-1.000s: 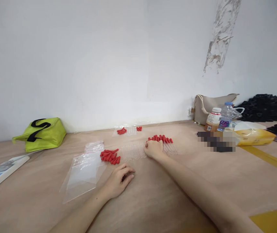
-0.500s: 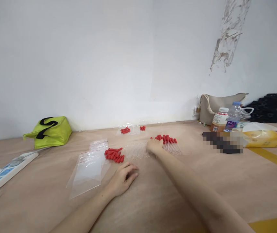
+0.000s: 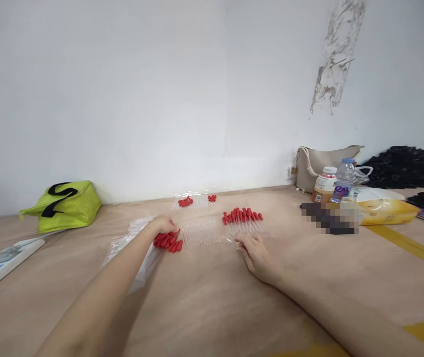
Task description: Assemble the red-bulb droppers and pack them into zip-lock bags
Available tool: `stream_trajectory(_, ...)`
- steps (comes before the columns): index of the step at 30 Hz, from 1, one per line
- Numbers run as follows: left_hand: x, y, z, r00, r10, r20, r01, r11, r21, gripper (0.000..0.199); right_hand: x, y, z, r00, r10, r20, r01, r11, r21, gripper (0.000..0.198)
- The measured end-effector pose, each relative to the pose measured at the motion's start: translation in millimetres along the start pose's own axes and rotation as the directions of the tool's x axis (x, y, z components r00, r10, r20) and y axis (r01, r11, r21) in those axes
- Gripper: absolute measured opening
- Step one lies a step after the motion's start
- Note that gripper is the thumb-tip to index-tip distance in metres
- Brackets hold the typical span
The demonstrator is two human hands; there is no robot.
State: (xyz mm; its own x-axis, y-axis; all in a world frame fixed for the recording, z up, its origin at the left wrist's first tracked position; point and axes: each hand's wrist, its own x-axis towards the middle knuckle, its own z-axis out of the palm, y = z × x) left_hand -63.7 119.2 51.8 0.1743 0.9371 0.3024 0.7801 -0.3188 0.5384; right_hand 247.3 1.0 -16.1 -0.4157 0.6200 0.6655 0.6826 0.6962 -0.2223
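My left hand (image 3: 164, 224) reaches over the pile of red rubber bulbs (image 3: 168, 241), its fingers curled down and closed on a bulb at the pile's far side. The fingertips are partly hidden. Just right of the pile lies a row of clear thin tubes (image 3: 201, 234) without bulbs. My right hand (image 3: 254, 255) rests on the table, fingers pinched together around the end of a clear tube (image 3: 227, 240) that points left. Beyond those fingers, droppers with red bulbs (image 3: 244, 220) lie side by side, bulbs toward the wall.
Clear plastic bags (image 3: 143, 265) lie under my left forearm. A bag with more red bulbs (image 3: 185, 201) is near the wall. A yellow-green bag (image 3: 71, 206) and a power strip (image 3: 9, 265) stand left; bottles (image 3: 324, 186) and a tissue pack (image 3: 388, 210) stand right.
My left hand has moved from the table up and left onto the red bulbs. My right hand has drawn back toward me from the droppers, with a clear tube in its fingers.
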Motion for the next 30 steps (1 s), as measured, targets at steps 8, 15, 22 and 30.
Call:
stream_trajectory(8, 1.0, 20.4, 0.9, 0.981, -0.147, 0.128, 0.135, 0.986, 0.102, 0.025, 1.0, -0.1, 0.7, 1.000, 0.023, 0.007, -0.024, 0.998, 0.050, 0.024)
stream_trajectory(15, -82.3, 69.4, 27.7, 0.978, 0.207, -0.016, -0.207, 0.978, -0.039, 0.011, 7.4, -11.5, -7.1, 0.991, 0.125, -0.037, -0.120, 0.986, 0.116, 0.017)
stream_trajectory(22, -118.7, 63.2, 71.0, 0.975, 0.219, -0.016, -0.218, 0.952, -0.217, 0.017, 24.4, -19.1, 4.5, 0.997, 0.037, -0.062, -0.032, 0.996, 0.085, 0.014)
stream_trajectory(30, -120.7, 70.0, 64.0, 0.952, 0.307, -0.009, -0.303, 0.933, -0.196, 0.019, 14.9, -21.1, 10.4, 1.000, -0.020, -0.017, 0.022, 0.995, 0.093, 0.012)
